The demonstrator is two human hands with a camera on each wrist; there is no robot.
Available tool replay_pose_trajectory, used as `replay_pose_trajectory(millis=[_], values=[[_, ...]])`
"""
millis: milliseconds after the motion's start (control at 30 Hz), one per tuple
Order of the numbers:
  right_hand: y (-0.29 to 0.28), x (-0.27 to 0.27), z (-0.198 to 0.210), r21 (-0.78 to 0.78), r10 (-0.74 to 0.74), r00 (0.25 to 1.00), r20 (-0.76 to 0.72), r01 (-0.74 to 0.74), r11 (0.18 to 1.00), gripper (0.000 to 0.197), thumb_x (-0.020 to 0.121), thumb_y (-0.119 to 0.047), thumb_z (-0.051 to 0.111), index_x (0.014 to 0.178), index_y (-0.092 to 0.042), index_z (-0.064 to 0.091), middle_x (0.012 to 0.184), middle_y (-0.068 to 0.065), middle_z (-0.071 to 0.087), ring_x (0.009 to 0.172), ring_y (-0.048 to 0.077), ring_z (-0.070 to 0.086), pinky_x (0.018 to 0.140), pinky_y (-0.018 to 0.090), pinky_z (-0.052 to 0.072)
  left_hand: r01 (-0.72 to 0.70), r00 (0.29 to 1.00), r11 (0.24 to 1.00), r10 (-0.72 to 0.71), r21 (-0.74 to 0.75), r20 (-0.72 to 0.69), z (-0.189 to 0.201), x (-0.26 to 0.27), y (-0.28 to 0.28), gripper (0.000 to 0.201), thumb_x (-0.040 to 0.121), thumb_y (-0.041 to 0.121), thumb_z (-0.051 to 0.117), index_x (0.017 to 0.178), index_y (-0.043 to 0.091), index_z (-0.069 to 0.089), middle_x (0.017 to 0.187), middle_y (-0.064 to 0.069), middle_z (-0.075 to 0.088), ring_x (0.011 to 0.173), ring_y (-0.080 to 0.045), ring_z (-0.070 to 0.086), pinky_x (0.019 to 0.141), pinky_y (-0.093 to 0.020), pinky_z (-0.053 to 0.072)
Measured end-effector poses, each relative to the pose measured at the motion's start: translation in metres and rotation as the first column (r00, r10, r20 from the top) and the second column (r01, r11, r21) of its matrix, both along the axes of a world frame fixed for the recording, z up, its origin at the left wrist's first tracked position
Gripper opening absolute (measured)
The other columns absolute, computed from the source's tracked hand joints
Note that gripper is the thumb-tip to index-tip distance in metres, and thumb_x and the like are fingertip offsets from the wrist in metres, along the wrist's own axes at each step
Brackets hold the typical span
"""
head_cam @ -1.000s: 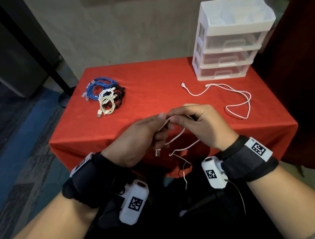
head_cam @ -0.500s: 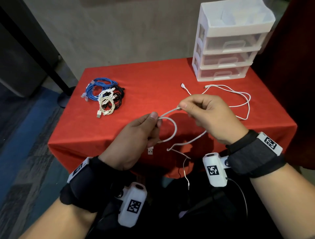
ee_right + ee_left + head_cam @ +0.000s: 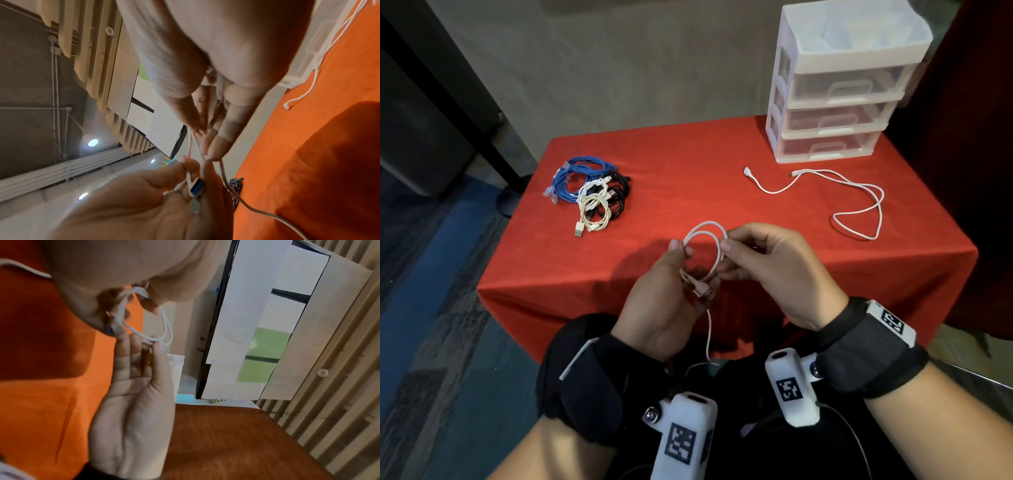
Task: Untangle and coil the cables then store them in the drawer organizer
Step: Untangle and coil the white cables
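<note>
A thin white USB cable [image 3: 703,236] is held in mid-frame of the head view, above the near edge of the red-clothed table [image 3: 688,164], with two small loops already formed. The left hand [image 3: 664,301] pinches the loops between thumb and fingers, the metal USB plug [image 3: 707,294] lying against its fingers. The right hand [image 3: 774,270] pinches the loops' other side with its fingertips; its remaining fingers are curled.

By my judgement the coiling of this cable is only begun: a tail hangs below the hands and runs out of sight, so its remaining length cannot be told. At left centre a heap of coiled blue, black and cream cables [image 3: 594,193] looks finished but unstored. A second loose white cable [image 3: 859,202] sprawls at right, uncoiled. The white three-drawer plastic organizer [image 3: 842,85], upper right, has all its drawers closed; the contents of its open top tray are hard to make out.
</note>
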State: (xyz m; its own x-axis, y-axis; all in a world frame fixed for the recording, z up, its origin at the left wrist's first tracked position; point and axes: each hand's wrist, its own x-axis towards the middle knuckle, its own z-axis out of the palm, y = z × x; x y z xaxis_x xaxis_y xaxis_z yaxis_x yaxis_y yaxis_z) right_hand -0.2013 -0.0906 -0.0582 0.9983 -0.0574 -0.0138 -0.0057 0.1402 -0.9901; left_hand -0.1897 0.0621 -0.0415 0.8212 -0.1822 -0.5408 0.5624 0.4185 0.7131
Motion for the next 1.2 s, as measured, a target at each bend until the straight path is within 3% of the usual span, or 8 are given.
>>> replay_pose_trajectory(millis=[200,367,500,700,833,1000,1067,1200], values=[[0.007,-0.006,0.001,-0.022,-0.029,0.998,0.062,0.030,0.999,0.014,0.092,-0.008,0.074,0.097,0.004,0.069,0.082,0.021,0.068,0.078,0.021,0.068,0.079,0.033,0.061,-0.076,0.997,0.996,0.077,0.043,-0.009,0.009,-0.005,-0.004,0.024,0.104,0.039,0.052,0.092,0.022,0.062,0.057,0.003,0.064,0.056,-0.012,0.057,0.067,-0.029,0.048],[0.008,-0.010,0.001,-0.088,-0.041,0.995,0.094,0.049,0.995,0.009,0.094,-0.009,0.073,0.095,-0.001,0.071,0.084,0.023,0.072,0.072,0.020,0.068,0.074,0.031,0.057,-0.049,0.998,0.998,0.047,-0.038,-0.039,0.009,-0.006,-0.002,0.024,0.106,0.037,0.049,0.103,0.019,0.064,0.088,-0.013,0.069,0.068,-0.020,0.066,0.071,-0.032,0.058],[0.010,-0.015,-0.003,-0.123,0.048,0.998,0.040,-0.043,0.991,0.007,0.096,-0.010,0.069,0.092,-0.004,0.067,0.083,0.016,0.074,0.074,0.020,0.069,0.075,0.031,0.053,-0.122,0.990,0.990,0.127,-0.068,0.062,0.002,-0.003,-0.004,0.032,0.109,0.029,0.043,0.086,0.012,0.058,0.071,-0.006,0.059,0.054,-0.015,0.062,0.057,-0.029,0.058],[0.001,-0.018,-0.001,-0.120,0.274,0.961,-0.043,-0.277,0.953,0.005,0.097,-0.002,0.063,0.095,-0.005,0.066,0.085,0.012,0.072,0.075,0.019,0.067,0.073,0.031,0.054,-0.144,0.956,0.977,0.095,0.160,0.278,-0.009,-0.007,0.007,0.021,0.104,0.029,0.055,0.125,0.028,0.052,0.065,0.004,0.059,0.056,-0.013,0.057,0.053,-0.028,0.049],[-0.008,-0.012,0.004,-0.319,0.289,0.957,0.018,-0.269,0.909,0.015,0.099,-0.015,0.065,0.112,-0.008,0.066,0.096,-0.002,0.070,0.083,0.005,0.063,0.076,0.020,0.049,-0.170,0.836,0.877,-0.114,0.450,0.537,-0.005,-0.009,0.019,0.024,0.099,0.036,0.062,0.119,0.027,0.050,0.065,0.006,0.058,0.063,-0.014,0.050,0.060,-0.031,0.044],[-0.016,0.004,0.022,-0.652,0.356,0.912,0.201,-0.147,0.744,0.054,0.095,-0.047,0.065,0.144,-0.031,0.049,0.142,-0.012,0.053,0.133,0.004,0.046,0.106,0.025,0.043,0.016,0.607,0.770,-0.514,0.637,0.606,0.013,-0.004,0.027,0.016,0.102,0.031,0.057,0.107,0.016,0.058,0.062,0.005,0.055,0.055,-0.010,0.040,0.051,-0.027,0.032],[-0.015,0.007,0.025,-0.736,0.422,0.886,0.192,-0.154,0.659,0.045,0.092,-0.046,0.069,0.131,-0.028,0.060,0.126,-0.014,0.063,0.125,0.006,0.053,0.106,0.027,0.042,0.024,0.574,0.755,-0.547,0.655,0.609,0.019,0.001,0.028,0.016,0.103,0.028,0.056,0.103,0.012,0.058,0.063,0.009,0.059,0.056,-0.007,0.044,0.054,-0.026,0.036],[-0.012,0.012,0.030,-0.684,0.378,0.905,0.193,-0.152,0.714,0.011,0.092,-0.008,0.065,0.100,-0.015,0.069,0.086,-0.005,0.071,0.081,0.006,0.064,0.078,0.023,0.049,-0.016,0.593,0.784,-0.492,0.620,0.637,0.024,0.007,0.028,0.014,0.103,0.022,0.054,0.098,0.009,0.058,0.060,0.014,0.055,0.056,-0.006,0.042,0.054,-0.020,0.034]])
